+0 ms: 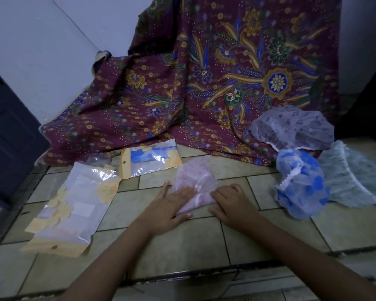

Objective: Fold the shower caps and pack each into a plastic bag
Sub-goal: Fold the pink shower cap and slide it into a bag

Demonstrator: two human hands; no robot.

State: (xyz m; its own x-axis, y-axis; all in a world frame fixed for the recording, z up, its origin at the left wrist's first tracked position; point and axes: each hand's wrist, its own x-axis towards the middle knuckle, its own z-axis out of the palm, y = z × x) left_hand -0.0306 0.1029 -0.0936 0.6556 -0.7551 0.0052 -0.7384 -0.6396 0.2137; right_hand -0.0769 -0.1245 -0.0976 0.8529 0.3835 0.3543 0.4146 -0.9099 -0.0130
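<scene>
A pink shower cap [193, 179] lies flattened on the tiled floor in the middle. My left hand [172, 207] presses flat on its left side with fingers straight. My right hand [230, 203] rests on the cap's right edge with fingers bent, and whether it grips the edge I cannot tell. To the left lies an empty plastic bag [74, 211] with yellow flower print. Farther back sits a second bag [150, 159] with a blue cap packed inside.
Three loose caps lie at the right: a blue-spotted one [300, 187], a purple-patterned one [291, 129] behind it, and a pale green one [354, 179]. A maroon batik cloth [204, 83] drapes across the back. A dark door [7, 131] stands at the left.
</scene>
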